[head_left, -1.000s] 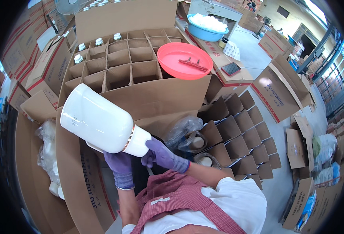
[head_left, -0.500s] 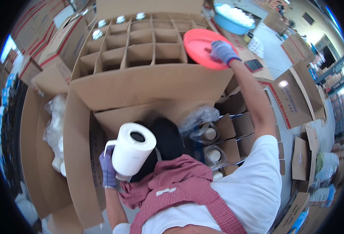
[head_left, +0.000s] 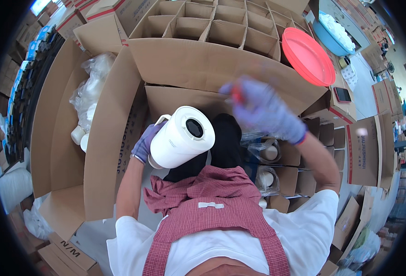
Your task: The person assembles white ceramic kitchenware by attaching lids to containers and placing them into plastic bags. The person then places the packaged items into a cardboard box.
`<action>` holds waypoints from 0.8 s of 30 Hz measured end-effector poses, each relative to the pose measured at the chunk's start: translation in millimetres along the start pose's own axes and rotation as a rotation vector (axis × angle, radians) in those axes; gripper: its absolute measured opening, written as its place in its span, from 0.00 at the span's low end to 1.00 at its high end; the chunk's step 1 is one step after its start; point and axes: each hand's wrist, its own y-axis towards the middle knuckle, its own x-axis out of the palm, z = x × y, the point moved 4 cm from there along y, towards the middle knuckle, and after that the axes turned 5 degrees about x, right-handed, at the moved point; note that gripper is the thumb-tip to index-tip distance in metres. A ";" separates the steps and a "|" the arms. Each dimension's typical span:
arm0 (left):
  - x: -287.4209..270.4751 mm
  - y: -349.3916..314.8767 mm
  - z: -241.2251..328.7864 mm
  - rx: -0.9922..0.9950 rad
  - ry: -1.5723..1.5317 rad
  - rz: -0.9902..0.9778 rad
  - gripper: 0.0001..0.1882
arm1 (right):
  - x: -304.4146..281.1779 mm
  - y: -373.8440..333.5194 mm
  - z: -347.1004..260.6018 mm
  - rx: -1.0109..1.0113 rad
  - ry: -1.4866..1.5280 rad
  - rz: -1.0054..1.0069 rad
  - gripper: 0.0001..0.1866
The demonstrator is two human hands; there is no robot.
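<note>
My left hand [head_left: 146, 141], in a purple glove, is closed on a white jug [head_left: 177, 146] with a side handle and a black round patch at its end. The jug is held tilted over my lap. My right hand [head_left: 258, 106], gloved too and smeared by motion, has its fingers round a small red thing [head_left: 236, 93] whose kind I cannot make out. It hangs to the right of the jug, apart from it. A shallow red plastic dish [head_left: 308, 57] lies tilted at the right end of the divided carton [head_left: 184, 60].
To the left stands a tall open carton [head_left: 104, 138] with plastic-wrapped white items [head_left: 92, 92]. On my right, a divided box [head_left: 288, 179] holds bagged white pieces. At the far right are a blue basin [head_left: 334, 34] with white contents and a phone [head_left: 342, 94].
My right hand has left the red dish and come down toward the jug, carrying the small red thing. My left hand still holds the jug. The whole view has shifted.
</note>
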 end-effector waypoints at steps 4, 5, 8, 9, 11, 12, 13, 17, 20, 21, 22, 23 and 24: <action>5.3 13.8 -20.1 -0.146 -0.301 -0.090 0.18 | 70.9 -12.9 7.4 -0.682 -0.541 -0.127 0.22; 4.7 15.5 -21.1 -0.179 -0.322 -0.112 0.18 | 76.7 -14.6 8.4 -0.747 -0.560 -0.141 0.22; 4.6 13.6 0.9 -0.233 -0.337 -0.166 0.19 | 77.0 -15.4 -3.5 -0.873 -0.623 -0.283 0.17; 6.0 10.7 12.3 -0.245 -0.336 -0.187 0.19 | 78.5 -15.8 -5.1 -0.874 -0.622 -0.322 0.18; 4.3 10.6 17.6 -0.270 -0.307 -0.172 0.20 | 79.9 -13.7 -4.4 -0.836 -0.486 -0.353 0.19; 6.0 10.5 21.9 -0.281 -0.293 -0.175 0.20 | 80.1 -15.2 -4.4 -0.807 -0.423 -0.367 0.20; 8.1 7.5 34.3 -0.283 -0.251 -0.149 0.19 | 83.3 -15.2 -0.4 -0.732 -0.345 -0.394 0.21; 6.7 -0.5 46.4 -0.236 -0.183 -0.066 0.18 | 98.4 -20.0 19.2 -0.486 -0.102 -0.365 0.24; 7.0 -15.9 46.5 -0.193 -0.221 0.158 0.15 | 96.9 -21.3 22.0 -0.299 0.029 -0.171 0.20; 5.1 -19.2 46.9 -0.148 -0.236 0.233 0.13 | 99.7 -23.8 29.0 -0.217 0.069 -0.074 0.20; 6.1 -21.4 52.7 -0.101 -0.209 0.315 0.13 | 101.0 -26.9 38.4 -0.132 0.104 0.020 0.19; 8.2 -23.7 61.9 -0.053 -0.183 0.396 0.12 | 104.5 -29.8 52.6 0.028 0.228 0.051 0.18; 9.3 -29.4 71.7 -0.007 -0.158 0.489 0.12 | 100.0 -28.7 53.9 0.089 0.265 0.059 0.18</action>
